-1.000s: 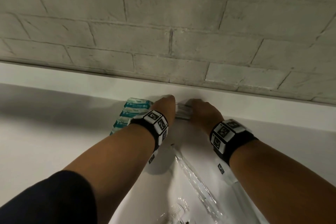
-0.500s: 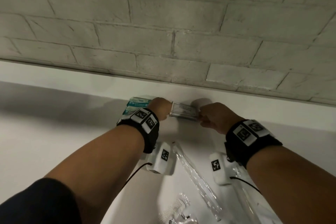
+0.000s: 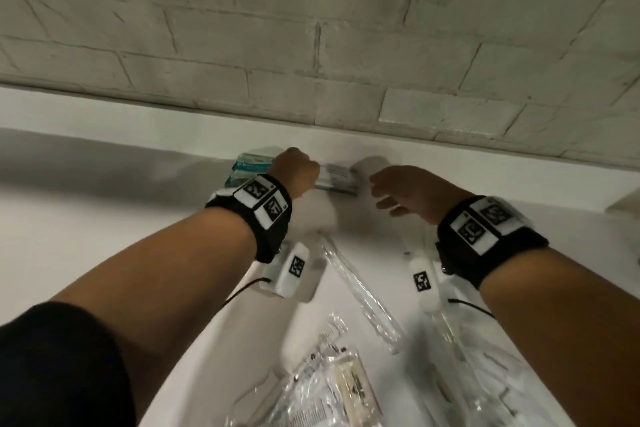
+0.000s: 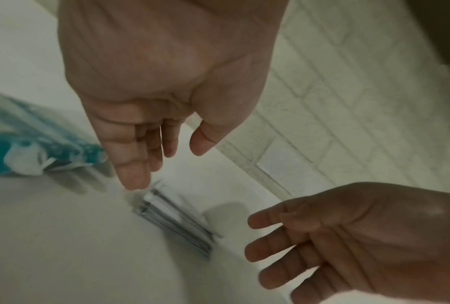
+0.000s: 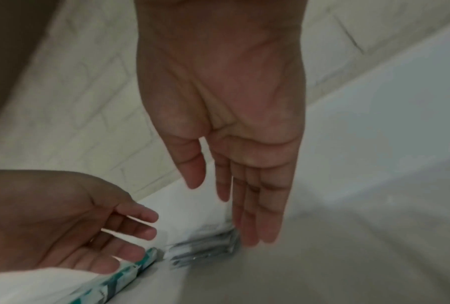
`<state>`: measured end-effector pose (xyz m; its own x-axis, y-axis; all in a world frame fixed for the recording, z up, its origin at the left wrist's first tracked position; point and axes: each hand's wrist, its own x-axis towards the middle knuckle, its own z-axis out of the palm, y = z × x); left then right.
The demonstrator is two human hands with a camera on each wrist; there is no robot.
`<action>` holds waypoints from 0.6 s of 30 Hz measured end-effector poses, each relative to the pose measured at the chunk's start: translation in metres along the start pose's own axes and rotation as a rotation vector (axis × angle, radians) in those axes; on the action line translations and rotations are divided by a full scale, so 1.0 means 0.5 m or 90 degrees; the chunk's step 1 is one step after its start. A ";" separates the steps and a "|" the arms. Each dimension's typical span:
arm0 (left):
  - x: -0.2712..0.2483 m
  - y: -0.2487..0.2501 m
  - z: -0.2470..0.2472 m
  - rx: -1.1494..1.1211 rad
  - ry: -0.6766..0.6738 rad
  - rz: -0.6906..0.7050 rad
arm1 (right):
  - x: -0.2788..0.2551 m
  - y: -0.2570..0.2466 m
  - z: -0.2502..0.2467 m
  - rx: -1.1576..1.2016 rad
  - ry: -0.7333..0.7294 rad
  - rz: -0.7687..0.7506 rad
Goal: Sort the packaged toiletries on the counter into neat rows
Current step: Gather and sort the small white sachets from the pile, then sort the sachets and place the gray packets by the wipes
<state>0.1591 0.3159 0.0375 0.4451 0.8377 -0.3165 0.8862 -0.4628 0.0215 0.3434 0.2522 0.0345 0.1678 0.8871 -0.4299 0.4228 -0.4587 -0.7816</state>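
While the small stack of flat silver-grey sachets point(image 3: 337, 179) lies on the white table point(image 3: 86, 253) by the wall, beside the teal-and-white packets point(image 3: 251, 166) | left hand point(image 3: 294, 173) and right hand point(image 3: 408, 192) slack-fingered, empty | likely squaring that row.

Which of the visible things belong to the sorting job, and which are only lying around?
Belonging to the job:
- teal packets at the back of the counter
- small grey packets beside them
- clear-wrapped items in the foreground
- long clear packet

Only lying around:
- brick wall
- pale object at the right edge, unidentifiable
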 end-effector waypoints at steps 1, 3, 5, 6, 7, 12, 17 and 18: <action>-0.004 0.008 -0.002 -0.020 0.011 0.004 | -0.031 0.006 -0.010 -0.070 0.010 -0.017; -0.052 0.033 0.011 -0.103 0.077 0.072 | -0.087 0.031 -0.034 -0.272 0.050 -0.043; -0.097 0.062 0.038 -0.089 0.054 0.181 | -0.147 0.088 -0.050 -0.465 0.046 -0.010; -0.127 0.074 0.051 -0.098 0.006 0.209 | -0.175 0.125 -0.053 -0.524 0.017 0.027; -0.137 0.078 0.075 -0.059 -0.030 0.229 | -0.200 0.155 -0.051 -0.554 -0.013 0.059; -0.240 0.100 0.124 0.012 -0.060 0.241 | -0.326 0.218 -0.009 -0.538 -0.131 0.022; -0.319 0.100 0.168 -0.058 0.060 0.193 | -0.439 0.229 0.003 -0.477 -0.005 -0.044; -0.337 0.106 0.173 -0.056 0.068 0.178 | -0.460 0.238 0.007 -0.498 -0.008 -0.030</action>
<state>0.1200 0.1249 0.0099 0.6806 0.7089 -0.1853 0.7327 -0.6572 0.1768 0.3520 -0.0063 0.0388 0.1253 0.9022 -0.4127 0.9346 -0.2469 -0.2560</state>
